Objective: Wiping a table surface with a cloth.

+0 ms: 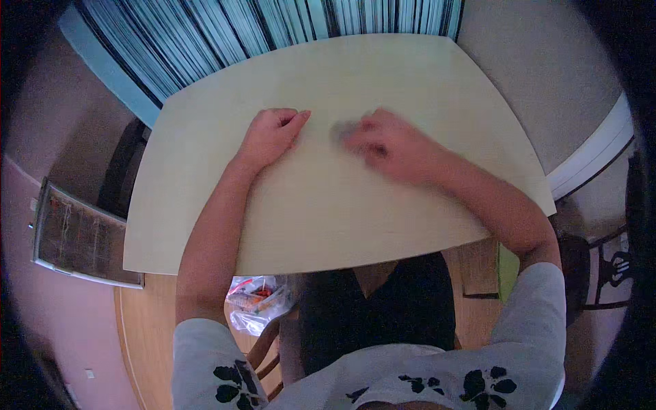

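My left hand [272, 132] rests on the pale wooden table [353, 215], its fingers curled into a loose fist and the thumb pointing inward. Nothing shows in it. To the right, my right hand [390, 146] is blurred by motion over the tabletop. Its fingers are bent around a small greyish object [342, 131] that sticks out on the left side. Blur hides what kind of object this is and how far the hand is above the table.
Striped curtains [287, 23] hang behind the table's far edge. A framed glass panel [82, 233] stands at the left. Below the near edge, a clear plastic bag [259, 302] with colourful contents lies beside a wooden chair [266, 338]. A dark seat [573, 271] is at the right.
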Available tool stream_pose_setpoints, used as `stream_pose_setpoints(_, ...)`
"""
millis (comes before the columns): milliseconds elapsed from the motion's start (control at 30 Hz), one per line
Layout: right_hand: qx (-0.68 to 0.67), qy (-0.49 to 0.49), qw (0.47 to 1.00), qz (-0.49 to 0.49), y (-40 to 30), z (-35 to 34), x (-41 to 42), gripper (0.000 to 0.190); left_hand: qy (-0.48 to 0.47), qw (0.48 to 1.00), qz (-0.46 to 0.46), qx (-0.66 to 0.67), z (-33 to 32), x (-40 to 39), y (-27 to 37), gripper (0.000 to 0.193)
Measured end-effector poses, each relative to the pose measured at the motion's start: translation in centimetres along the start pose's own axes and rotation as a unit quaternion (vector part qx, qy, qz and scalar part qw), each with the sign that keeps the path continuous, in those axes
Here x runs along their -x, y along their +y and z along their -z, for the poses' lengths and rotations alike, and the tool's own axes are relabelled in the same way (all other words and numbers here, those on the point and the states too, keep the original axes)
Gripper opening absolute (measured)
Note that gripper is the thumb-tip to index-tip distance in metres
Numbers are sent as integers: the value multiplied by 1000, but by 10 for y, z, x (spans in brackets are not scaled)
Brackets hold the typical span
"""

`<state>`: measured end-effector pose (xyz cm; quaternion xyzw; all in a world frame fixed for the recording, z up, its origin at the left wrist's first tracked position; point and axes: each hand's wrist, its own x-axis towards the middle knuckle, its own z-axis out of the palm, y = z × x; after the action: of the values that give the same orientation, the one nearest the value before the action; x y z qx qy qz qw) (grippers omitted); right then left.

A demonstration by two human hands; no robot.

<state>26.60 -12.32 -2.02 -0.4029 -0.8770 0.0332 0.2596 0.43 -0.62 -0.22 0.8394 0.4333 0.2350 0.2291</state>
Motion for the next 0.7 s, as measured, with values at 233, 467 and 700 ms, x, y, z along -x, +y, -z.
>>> stream_pose_setpoints(233, -178, -143, 951, 209, -53, 5, -1, 41, -13, 1000, 20, -20, 0, -3, 2, 51)
stream_pose_setpoints(467, 30, 6, 997, -67, 20, 11, 6, 42, -12, 999, 35, 12, -5, -2, 5, 55)
stream_pose_setpoints(700, -114, -162, 960, 197, -74, 8, 2, 41, -13, 1000, -5, -12, -2, -2, -2, 55)
